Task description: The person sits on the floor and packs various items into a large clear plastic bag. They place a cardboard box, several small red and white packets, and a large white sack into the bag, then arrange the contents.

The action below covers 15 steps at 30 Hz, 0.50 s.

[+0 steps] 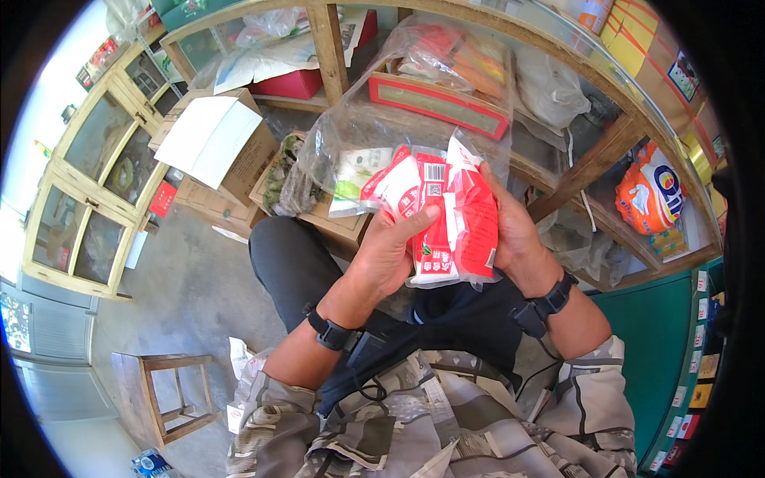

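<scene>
Between my two hands are several red-and-white plastic packets (435,221), standing side by side in front of me. My left hand (388,245) grips them from the left, its thumb lying across the front of one packet. From the right, my right hand (508,224) holds the outermost packet, its fingers partly hidden behind it. A green-and-white packet (358,173) is just beyond my left hand, partly covered by the red ones. Behind the packets a large clear plastic bag (352,128) spreads over the shelf edge. Each wrist wears a black strap with a small device.
Ahead stands a wooden-framed shelf (331,54) with a red-edged box (439,104) of packets. Cardboard boxes (251,161) are stacked at the left, beside glass-doored cabinets (89,203). An orange detergent bag (648,191) lies at the right. A wooden stool (161,361) stands lower left.
</scene>
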{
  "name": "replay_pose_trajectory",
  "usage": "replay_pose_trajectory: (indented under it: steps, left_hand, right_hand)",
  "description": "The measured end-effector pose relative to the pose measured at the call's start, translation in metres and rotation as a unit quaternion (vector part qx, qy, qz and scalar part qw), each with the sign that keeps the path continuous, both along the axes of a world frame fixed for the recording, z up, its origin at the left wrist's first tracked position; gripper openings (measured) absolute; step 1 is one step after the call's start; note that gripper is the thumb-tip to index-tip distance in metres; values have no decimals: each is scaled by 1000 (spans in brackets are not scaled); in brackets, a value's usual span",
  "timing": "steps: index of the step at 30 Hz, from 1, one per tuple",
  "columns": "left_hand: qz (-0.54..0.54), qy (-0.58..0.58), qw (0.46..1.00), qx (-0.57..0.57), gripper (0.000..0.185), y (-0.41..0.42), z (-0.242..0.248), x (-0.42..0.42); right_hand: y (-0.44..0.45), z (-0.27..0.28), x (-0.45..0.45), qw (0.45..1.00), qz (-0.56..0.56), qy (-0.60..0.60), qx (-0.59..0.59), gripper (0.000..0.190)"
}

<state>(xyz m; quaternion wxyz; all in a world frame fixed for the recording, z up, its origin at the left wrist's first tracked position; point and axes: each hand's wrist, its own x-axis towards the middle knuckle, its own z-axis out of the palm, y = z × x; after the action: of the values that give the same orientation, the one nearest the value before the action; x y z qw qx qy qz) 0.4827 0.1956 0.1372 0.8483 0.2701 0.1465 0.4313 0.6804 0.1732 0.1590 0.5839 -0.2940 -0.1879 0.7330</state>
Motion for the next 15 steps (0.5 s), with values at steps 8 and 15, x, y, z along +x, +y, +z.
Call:
replay_pose_trajectory:
  steps: [8,15]
  left_hand:
    - [61,24,998,10,41,1,-2,0]
    - [51,-32,994,-90,39,7,-1,0]
  right_hand:
    - [-9,-5,5,988,-73,-136,-2,44]
    - [-11,-8,10,990,-68,-116,35,42]
